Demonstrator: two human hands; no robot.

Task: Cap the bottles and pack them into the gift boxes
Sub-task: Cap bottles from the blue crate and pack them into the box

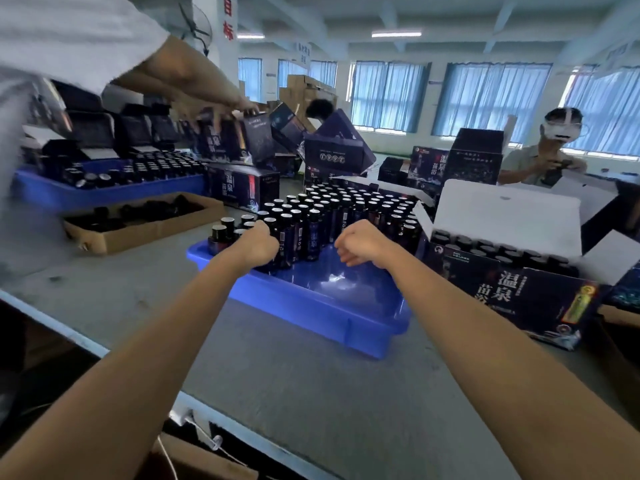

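While upright, bottles (313,233) just beyond hands (258,242)

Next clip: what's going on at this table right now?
A person is packing bottles at a worktable. Both hands reach to a blue tray crowded with dark bottles. The left hand is curled against the bottles at the tray's near-left corner; whether it grips one is hidden. The right hand is curled over the tray's bare part, with nothing visible in it. To the right, an open gift box holds rows of bottles.
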